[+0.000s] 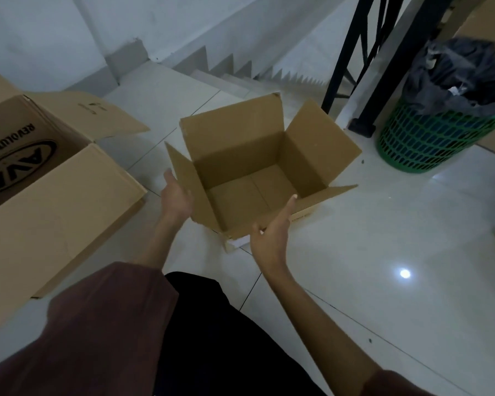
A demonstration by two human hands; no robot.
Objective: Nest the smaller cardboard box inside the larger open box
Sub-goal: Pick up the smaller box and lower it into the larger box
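Observation:
The smaller cardboard box [257,170] stands open and empty on the white tiled floor in the middle, its four flaps spread outward. My left hand [175,195] is at its left flap, fingers apart, palm facing the box. On the near right side, my right hand [272,235] is open against the box's front corner. Neither hand closes around the cardboard. The larger open box [60,201] lies at the left, with black printed lettering visible inside it and one flap spread toward the smaller box.
A stairway [240,72] descends just behind the smaller box. A black metal railing [352,58] stands at the back right. Beside it is a green mesh bin [429,141] lined with a dark bag. White floor tiles spread to the right.

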